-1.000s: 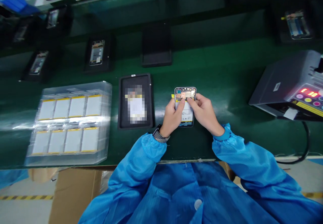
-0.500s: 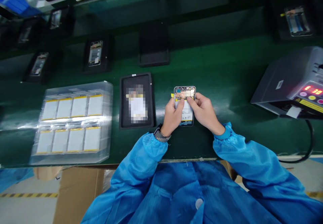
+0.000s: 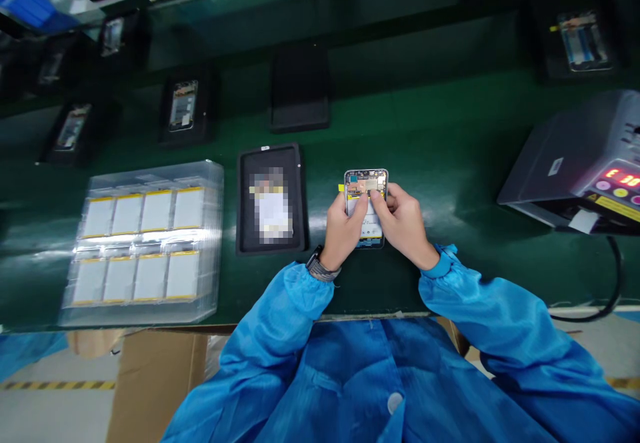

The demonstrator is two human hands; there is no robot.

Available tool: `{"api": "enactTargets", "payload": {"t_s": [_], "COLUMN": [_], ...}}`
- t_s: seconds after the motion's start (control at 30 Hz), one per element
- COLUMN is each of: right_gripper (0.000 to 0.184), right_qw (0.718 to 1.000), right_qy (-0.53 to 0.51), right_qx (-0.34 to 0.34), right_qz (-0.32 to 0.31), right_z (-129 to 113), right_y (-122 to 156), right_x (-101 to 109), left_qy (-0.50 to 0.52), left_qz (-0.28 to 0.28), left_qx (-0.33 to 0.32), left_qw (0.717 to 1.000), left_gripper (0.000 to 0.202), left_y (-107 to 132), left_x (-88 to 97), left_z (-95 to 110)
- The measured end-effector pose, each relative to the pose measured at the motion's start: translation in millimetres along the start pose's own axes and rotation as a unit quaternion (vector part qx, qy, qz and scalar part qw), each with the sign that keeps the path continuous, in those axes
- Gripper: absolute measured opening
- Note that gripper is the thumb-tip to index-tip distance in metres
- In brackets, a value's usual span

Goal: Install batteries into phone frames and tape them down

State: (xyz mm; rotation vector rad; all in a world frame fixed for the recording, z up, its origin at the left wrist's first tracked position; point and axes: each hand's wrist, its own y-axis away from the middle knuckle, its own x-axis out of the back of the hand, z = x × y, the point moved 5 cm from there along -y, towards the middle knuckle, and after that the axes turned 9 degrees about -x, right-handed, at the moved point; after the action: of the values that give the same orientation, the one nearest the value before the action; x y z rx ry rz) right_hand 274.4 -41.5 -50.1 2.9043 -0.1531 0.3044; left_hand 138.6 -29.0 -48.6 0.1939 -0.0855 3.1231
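The left hand (image 3: 344, 231) and right hand (image 3: 404, 224) close narrowly on an open smartphone chassis (image 3: 366, 178), pressing together at its mainboard (image 3: 365, 184) with a level, steady hold.

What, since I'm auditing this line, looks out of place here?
The black tray at centre shows no phone, while the neighbouring tray holds an open phone frame; it may just be too dark to tell.

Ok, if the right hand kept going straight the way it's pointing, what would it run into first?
The phone. The right hand's fingers already appear to rest on it, so nothing lies between them. What lies past the phone is harder to judge from this angle.
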Motion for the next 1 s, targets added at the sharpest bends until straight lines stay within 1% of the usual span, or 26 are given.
{"api": "enactTargets", "payload": {"t_s": [0.1, 0.17, 0.3, 0.47, 0.6, 0.8, 0.9, 1.0], "right_gripper": [0.032, 0.03, 0.031, 0.035, 0.036, 0.033, 0.03, 0.028], "right_qw": [0.999, 0.999, 0.999, 0.999, 0.999, 0.999, 0.999, 1.0], "right_qy": [0.018, 0.031, 0.041, -0.003, -0.022, 0.012, 0.006, -0.001], "right_qx": [0.012, 0.023, 0.033, 0.029, 0.019, 0.032, 0.042, 0.027], "right_qz": [0.023, 0.027, 0.011, -0.02, -0.029, -0.008, 0.003, 0.009], "right_z": [-2.7, -5.1, -6.8, -6.3, -6.0, -8.4, -9.0, -5.7], "right_y": [0.6, 1.0, 1.7, 2.5, 2.3, 3.2, 4.4, 4.0], "right_x": [1.1, 0.8, -0.9, -2.8, -3.8, -1.8, -1.6, -2.6], "left_qy": [0.003, 0.017, 0.025, 0.015, 0.006, -0.008, -0.019, -0.035], "left_qz": [0.003, 0.007, 0.022, 0.042, 0.052, 0.047, 0.046, 0.046], "left_qx": [0.003, 0.002, -0.002, -0.006, -0.008, -0.017, -0.019, -0.007], "left_qw": [1.0, 1.0, 0.999, 0.999, 0.999, 0.999, 0.999, 0.998], "left_gripper": [0.025, 0.027, 0.031, 0.032, 0.034, 0.033, 0.029, 0.025], "left_y": [1.1, 1.4, 1.0, 0.9, 2.1, 2.7, 2.6, 2.2], "left_x": [-0.1, 0.0, 1.1, 2.9, 3.7, 3.9, 4.0, 3.6], "left_z": [1.4, 3.3, 6.9, 8.5, 8.7, 9.9, 9.5, 6.1]}}
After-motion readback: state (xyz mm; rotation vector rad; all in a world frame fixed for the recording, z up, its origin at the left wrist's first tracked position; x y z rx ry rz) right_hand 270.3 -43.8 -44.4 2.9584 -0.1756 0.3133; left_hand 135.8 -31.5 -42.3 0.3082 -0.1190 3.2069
